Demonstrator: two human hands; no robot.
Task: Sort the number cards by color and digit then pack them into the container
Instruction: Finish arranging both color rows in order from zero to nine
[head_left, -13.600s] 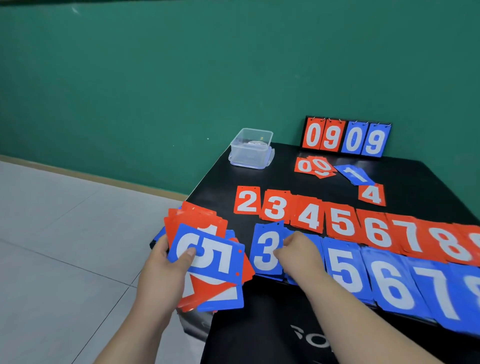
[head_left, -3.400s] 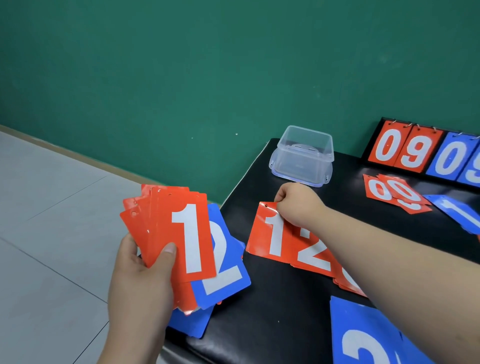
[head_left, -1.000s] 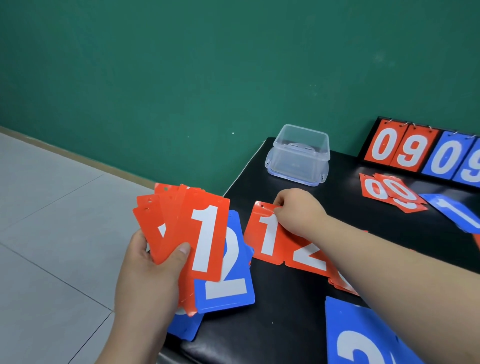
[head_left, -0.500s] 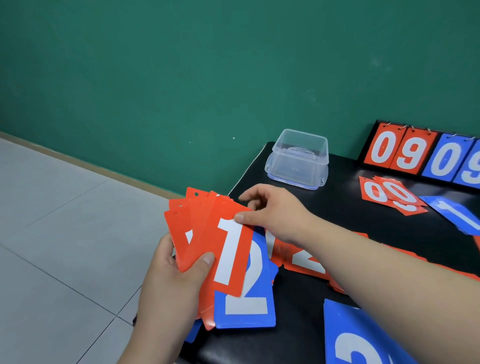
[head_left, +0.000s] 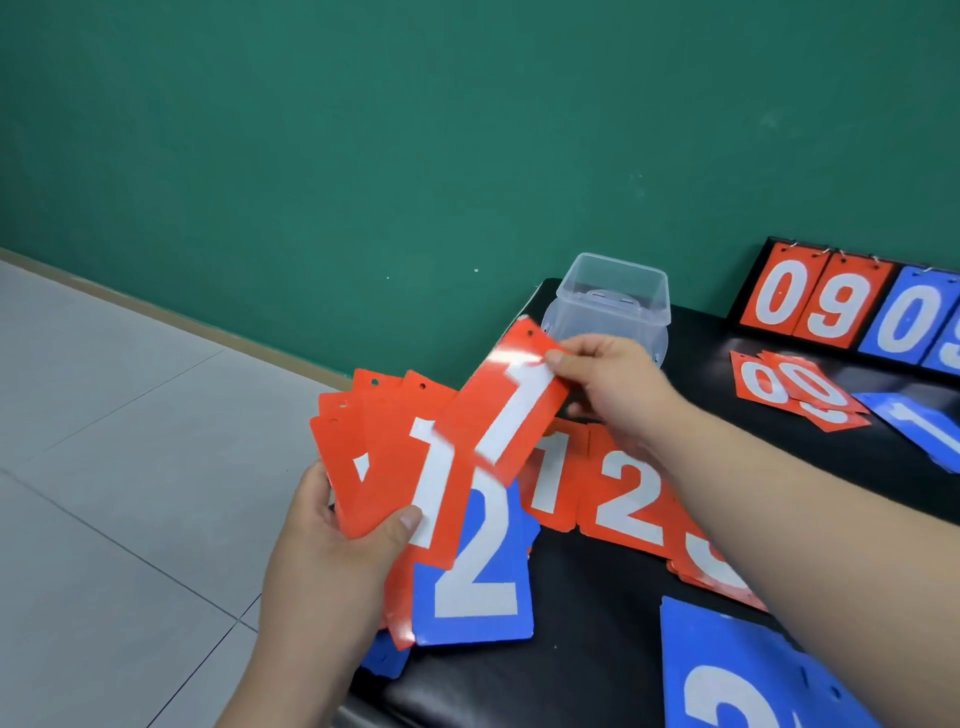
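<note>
fingers (head_left: 402, 522): left hand (head_left: 332, 561) curled round fanned cards (head_left: 395, 467); right hand (head_left: 608, 384) pinches red 1 card (head_left: 511, 410) by its top corner.
handling: thin, glossy, likely light and slippery; grip an edge.
container (head_left: 613, 296): farther back on the table (head_left: 597, 623).

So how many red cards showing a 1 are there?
3. One red 1 pinched by the right hand, another fronting the fan in the left hand, a third on the table. The fan may hide more.
</note>
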